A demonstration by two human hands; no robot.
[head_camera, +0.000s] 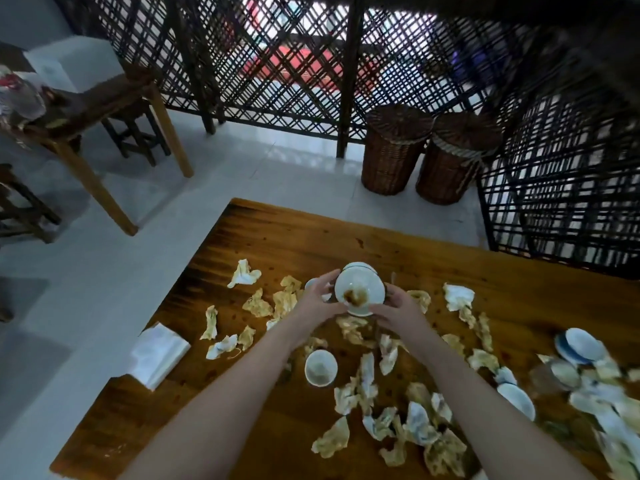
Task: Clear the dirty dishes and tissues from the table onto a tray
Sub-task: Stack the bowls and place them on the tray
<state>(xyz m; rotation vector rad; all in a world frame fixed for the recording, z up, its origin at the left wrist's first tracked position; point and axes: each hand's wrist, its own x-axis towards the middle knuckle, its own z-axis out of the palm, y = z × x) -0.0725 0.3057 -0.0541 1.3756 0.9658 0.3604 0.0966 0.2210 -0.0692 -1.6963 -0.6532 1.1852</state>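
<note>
A wooden table (277, 244) is strewn with crumpled stained tissues (408, 420). Above its middle, the left hand (317, 299) and right hand (398, 308) together clasp a stack of white bowls (360, 292), the top one sauce-stained. A smaller cup (320, 368) sits nearer, between the forearms.

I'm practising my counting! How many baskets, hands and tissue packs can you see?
Baskets: 2
Hands: 2, both holding bowls
Tissue pack: 1
Total: 5
</note>
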